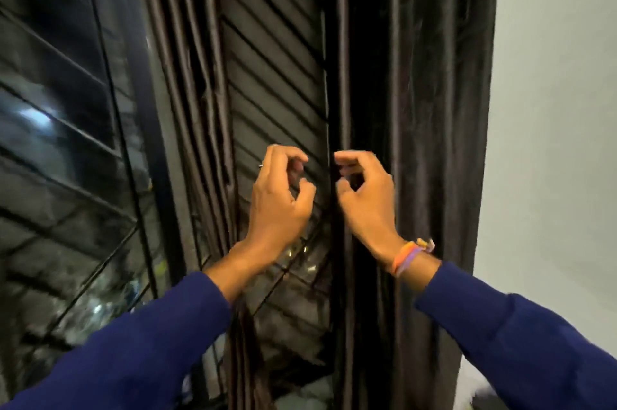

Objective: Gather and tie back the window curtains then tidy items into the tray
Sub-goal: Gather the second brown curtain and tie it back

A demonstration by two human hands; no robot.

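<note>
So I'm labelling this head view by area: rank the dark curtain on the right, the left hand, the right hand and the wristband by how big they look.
1. Dark curtain, by far the largest.
2. Left hand and right hand: they look alike, so no ranking.
3. Wristband, smallest.

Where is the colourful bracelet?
The orange and purple woven bracelet sits on the right wrist, just below the right hand, in front of the dark brown curtain.
</note>
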